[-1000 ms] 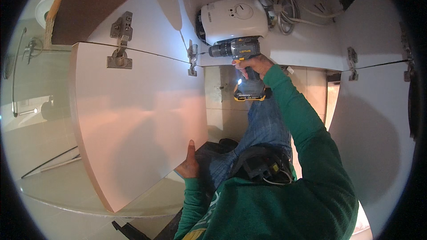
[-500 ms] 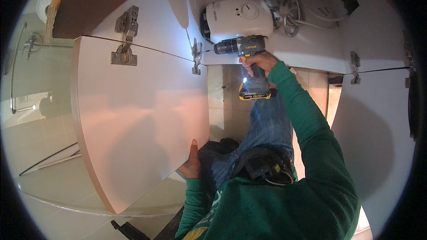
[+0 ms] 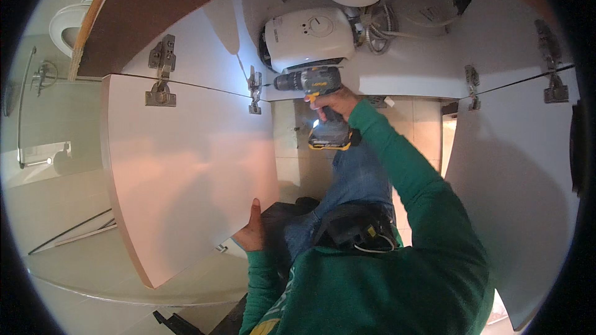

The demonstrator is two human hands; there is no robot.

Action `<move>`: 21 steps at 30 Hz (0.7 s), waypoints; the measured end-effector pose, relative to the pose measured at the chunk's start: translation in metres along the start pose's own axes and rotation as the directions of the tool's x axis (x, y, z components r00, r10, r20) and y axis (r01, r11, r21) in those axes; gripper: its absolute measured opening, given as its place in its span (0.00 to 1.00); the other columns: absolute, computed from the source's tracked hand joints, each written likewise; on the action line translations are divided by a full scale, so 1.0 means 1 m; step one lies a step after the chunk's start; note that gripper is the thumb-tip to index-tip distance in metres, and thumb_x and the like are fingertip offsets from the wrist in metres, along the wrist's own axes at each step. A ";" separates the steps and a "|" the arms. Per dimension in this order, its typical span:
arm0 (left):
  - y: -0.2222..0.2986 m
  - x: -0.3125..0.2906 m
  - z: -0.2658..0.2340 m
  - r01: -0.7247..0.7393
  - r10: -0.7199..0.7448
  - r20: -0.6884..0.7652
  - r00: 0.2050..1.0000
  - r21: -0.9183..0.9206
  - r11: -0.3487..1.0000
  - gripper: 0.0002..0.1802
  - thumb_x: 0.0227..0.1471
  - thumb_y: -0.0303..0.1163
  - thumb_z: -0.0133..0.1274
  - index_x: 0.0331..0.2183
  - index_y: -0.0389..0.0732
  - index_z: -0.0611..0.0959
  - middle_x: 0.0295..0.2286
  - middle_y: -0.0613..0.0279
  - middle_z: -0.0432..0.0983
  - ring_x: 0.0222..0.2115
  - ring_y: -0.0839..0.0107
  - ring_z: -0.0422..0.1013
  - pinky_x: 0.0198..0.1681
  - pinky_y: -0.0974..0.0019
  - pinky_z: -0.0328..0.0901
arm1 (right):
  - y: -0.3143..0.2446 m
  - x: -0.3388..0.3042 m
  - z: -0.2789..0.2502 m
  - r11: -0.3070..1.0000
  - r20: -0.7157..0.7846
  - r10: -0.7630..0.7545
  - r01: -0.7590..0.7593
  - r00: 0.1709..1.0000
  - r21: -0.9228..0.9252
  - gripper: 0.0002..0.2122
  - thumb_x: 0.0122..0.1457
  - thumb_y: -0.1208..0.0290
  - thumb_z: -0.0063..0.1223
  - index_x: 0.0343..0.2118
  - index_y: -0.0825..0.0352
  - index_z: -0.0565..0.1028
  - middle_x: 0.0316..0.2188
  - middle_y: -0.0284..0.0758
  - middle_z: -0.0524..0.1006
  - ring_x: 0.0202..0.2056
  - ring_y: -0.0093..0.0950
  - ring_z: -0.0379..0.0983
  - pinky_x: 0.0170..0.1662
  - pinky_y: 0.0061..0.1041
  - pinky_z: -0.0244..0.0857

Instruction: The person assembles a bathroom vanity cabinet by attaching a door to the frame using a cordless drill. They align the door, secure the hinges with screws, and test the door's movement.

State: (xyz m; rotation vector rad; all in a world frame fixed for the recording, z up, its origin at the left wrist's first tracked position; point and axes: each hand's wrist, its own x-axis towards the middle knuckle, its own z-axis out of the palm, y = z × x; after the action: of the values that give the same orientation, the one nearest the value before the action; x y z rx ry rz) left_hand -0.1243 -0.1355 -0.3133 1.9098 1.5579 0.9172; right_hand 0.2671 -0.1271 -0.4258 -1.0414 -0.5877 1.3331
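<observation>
My right hand (image 3: 335, 103) is wrapped round the handle of a grey and yellow cordless drill (image 3: 315, 80). The drill lies level, and its bit points left at a metal hinge (image 3: 255, 90) where the white cabinet door (image 3: 186, 167) joins the side panel. The bit's tip is at or just short of the hinge; I cannot tell if they touch. With its thumb on the door's face, my left hand (image 3: 250, 232) grips the door's lower edge; the other fingers are hidden behind it. A second hinge (image 3: 161, 75) sits farther left on the same door. The drill's lamp lights the hinge area.
A white water heater (image 3: 310, 37) with a dial is inside the cabinet, beside coiled metal hoses (image 3: 379, 31). Brown edging (image 3: 149, 15) crosses above. Another open white door (image 3: 509, 198) stands at right with its own hinges (image 3: 554, 87). My legs (image 3: 360, 180) are below.
The view has shifted, so most things sit farther left and the left hinges lower. The drill bit appears slightly nearer the hinge. Both hands keep their holds.
</observation>
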 end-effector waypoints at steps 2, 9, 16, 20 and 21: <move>-0.002 -0.007 -0.010 0.073 -0.072 0.043 0.996 -0.019 0.997 0.23 0.51 0.33 0.70 0.43 0.26 0.83 0.39 0.50 0.83 0.39 0.58 0.78 0.48 0.57 0.71 | -0.001 -0.019 0.015 0.999 -0.081 -0.042 0.044 0.996 0.026 0.16 0.51 0.77 0.64 0.44 0.74 0.79 0.27 0.36 0.79 0.22 0.25 0.73 0.29 0.28 0.69; 0.078 -0.046 -0.037 -0.041 -0.176 0.420 0.890 0.460 0.887 0.21 0.57 0.44 0.63 0.35 0.31 0.86 0.29 0.45 0.82 0.29 0.58 0.79 0.36 0.55 0.71 | -0.031 -0.119 0.003 0.827 -0.296 -0.344 0.138 0.891 -0.545 0.19 0.50 0.69 0.69 0.46 0.67 0.80 0.38 0.38 0.83 0.37 0.30 0.81 0.47 0.31 0.75; 0.128 0.016 0.132 -0.112 0.165 0.618 0.768 -0.124 0.986 0.18 0.61 0.44 0.58 0.36 0.35 0.85 0.28 0.49 0.81 0.28 0.50 0.76 0.35 0.57 0.69 | -0.011 -0.192 -0.056 0.891 -0.576 -0.333 0.049 0.747 -0.451 0.18 0.49 0.71 0.67 0.43 0.69 0.79 0.38 0.36 0.83 0.41 0.29 0.80 0.49 0.32 0.74; 0.090 0.090 0.251 -0.450 0.468 0.334 0.818 -0.135 0.883 0.10 0.56 0.34 0.59 0.37 0.37 0.83 0.34 0.50 0.81 0.35 0.50 0.78 0.38 0.51 0.72 | 0.011 -0.213 -0.090 0.896 -0.648 -0.363 0.061 0.670 -0.440 0.19 0.51 0.76 0.67 0.46 0.65 0.74 0.34 0.31 0.78 0.29 0.22 0.75 0.32 0.26 0.71; 0.084 0.104 0.270 -0.437 0.433 0.324 0.841 -0.063 0.897 0.10 0.56 0.33 0.59 0.38 0.39 0.83 0.35 0.50 0.80 0.36 0.49 0.78 0.39 0.50 0.72 | 0.019 -0.216 -0.099 0.911 -0.653 -0.339 0.062 0.678 -0.408 0.19 0.51 0.77 0.66 0.46 0.64 0.73 0.33 0.30 0.77 0.28 0.22 0.74 0.31 0.26 0.71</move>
State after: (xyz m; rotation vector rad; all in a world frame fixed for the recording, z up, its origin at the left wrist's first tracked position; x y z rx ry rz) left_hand 0.1472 -0.0441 -0.4056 2.3382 0.9506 0.7052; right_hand 0.3002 -0.3629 -0.4428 -1.6292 -0.3276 0.5261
